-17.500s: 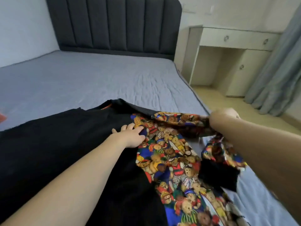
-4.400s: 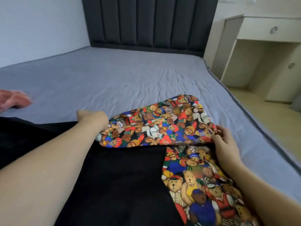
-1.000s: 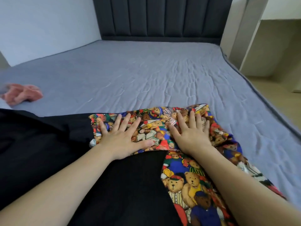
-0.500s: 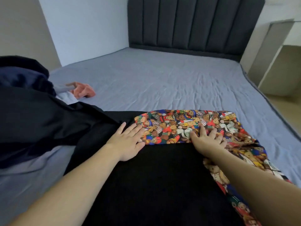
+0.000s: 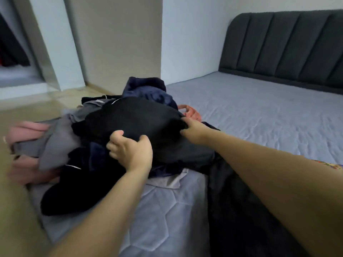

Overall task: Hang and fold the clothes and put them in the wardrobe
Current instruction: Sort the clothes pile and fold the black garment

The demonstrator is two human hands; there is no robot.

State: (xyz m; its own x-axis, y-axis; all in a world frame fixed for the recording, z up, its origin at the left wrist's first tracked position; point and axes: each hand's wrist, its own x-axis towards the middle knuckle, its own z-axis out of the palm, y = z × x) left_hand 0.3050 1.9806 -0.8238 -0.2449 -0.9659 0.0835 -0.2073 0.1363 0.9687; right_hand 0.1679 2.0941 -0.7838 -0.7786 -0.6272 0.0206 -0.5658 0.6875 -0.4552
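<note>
A heap of unfolded clothes lies at the left side of the bed. On top of it is a black garment. My left hand grips its near edge with curled fingers. My right hand pinches its right edge. Under it lie a navy garment, a grey one and pink pieces. A black cloth spreads under my right forearm, with a sliver of the teddy-bear print at the right edge.
An orange-pink item peeks out behind the heap. The dark padded headboard stands at the back right. A beige wall panel and a dark opening are at the left, with floor beside the bed.
My view has swung left from the folded bear-print garment to the clothes heap. Both hands left the print and now hold the black garment on top of the heap.
</note>
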